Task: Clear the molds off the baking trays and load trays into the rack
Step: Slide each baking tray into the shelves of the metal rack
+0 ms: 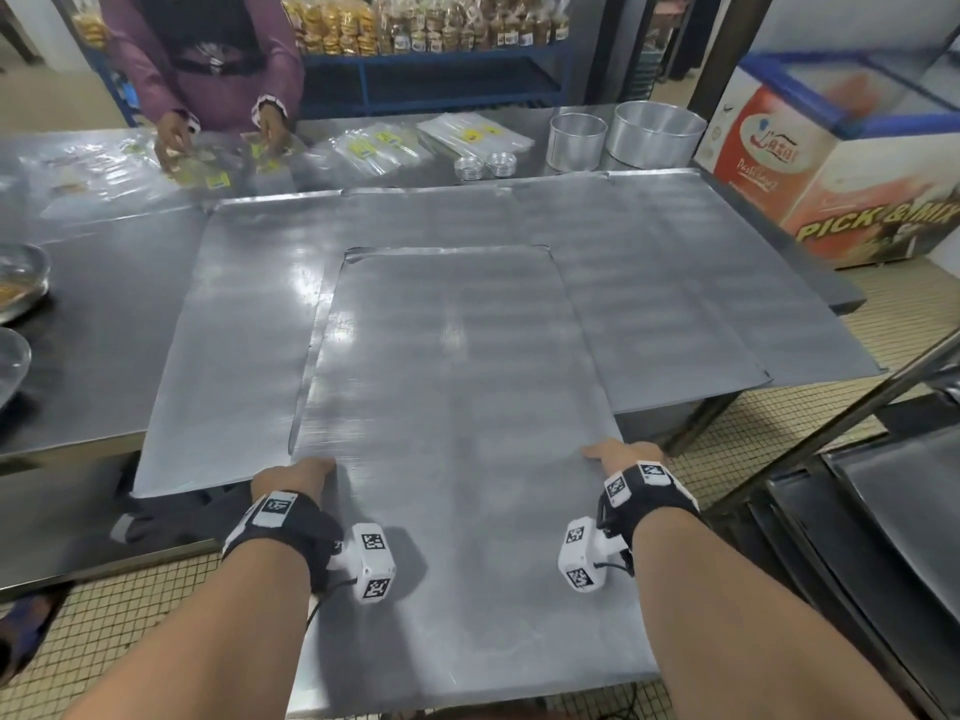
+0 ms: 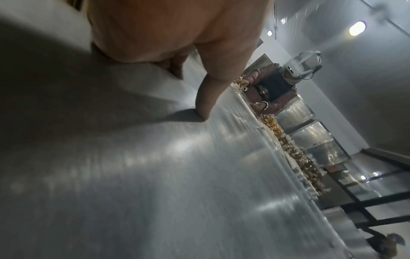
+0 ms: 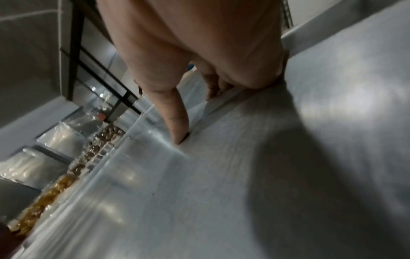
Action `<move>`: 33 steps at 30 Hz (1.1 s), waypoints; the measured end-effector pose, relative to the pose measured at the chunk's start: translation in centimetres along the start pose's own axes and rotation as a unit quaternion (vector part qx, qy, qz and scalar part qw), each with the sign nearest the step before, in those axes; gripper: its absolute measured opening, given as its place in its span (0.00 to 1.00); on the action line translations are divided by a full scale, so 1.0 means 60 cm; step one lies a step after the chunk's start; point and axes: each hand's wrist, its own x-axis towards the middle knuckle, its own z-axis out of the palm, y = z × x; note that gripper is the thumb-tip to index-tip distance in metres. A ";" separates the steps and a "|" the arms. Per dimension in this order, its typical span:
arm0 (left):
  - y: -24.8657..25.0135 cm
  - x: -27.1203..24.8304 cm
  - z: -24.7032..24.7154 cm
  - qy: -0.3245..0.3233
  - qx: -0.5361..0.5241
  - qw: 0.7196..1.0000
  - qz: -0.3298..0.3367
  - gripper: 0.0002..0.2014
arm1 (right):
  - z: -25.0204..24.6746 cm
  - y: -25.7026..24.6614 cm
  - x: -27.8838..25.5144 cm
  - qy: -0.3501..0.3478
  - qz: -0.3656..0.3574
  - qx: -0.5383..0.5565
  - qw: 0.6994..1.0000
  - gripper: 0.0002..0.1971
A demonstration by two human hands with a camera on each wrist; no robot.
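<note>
Tray Handling: Two-Hand Grip on the Top Baking Tray

Tray position: the top baking tray [image 1: 457, 407] lies lengthwise across two other flat trays [image 1: 675, 283] on the worktop [image 1: 93, 356], and its near end overhangs the worktop's near edge toward the person. No molds show on its surface. Two large round molds [image 1: 654, 135] and two stacks of small ones [image 1: 485, 166] stand near the worktop's far right corner, beyond the trays' far edge.

Grip: the left hand [image 1: 293, 478] holds the tray's left long edge and the right hand [image 1: 626, 457] its right long edge, both toward the near end. Each thumb lies on the upper face; the wrist views show the other fingers curled down over the edge (their tips are hidden beneath the sheet). Both hands are therefore clamped on the tray, not merely resting.

Rationale: a wide, thin sheet probably flexes or tips if held from one side, so opposed grips on the two long edges keep it level. The overhang likely gives the fingers room under the metal.

Destination: the rack [image 1: 857, 511] stands just off the worktop's right end, on the person's right, with dark trays already visible in it. The tray in hand appears ready for loading.
</note>
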 end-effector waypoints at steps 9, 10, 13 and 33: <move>0.021 -0.033 0.046 0.046 -0.074 0.996 0.001 0.28 | -0.034 -0.016 0.034 0.013 0.025 0.048 0.998 0.20; 0.026 -0.037 0.054 0.049 -0.078 0.996 0.007 0.26 | -0.039 -0.013 0.041 0.017 0.027 0.069 0.997 0.21; 0.050 -0.043 0.073 0.048 -0.099 0.993 0.038 0.21 | -0.059 -0.011 0.046 0.036 0.010 0.125 0.991 0.23; 0.303 -0.091 0.142 -0.184 0.055 0.930 0.314 0.26 | -0.161 -0.008 -0.172 0.293 0.042 0.289 0.910 0.25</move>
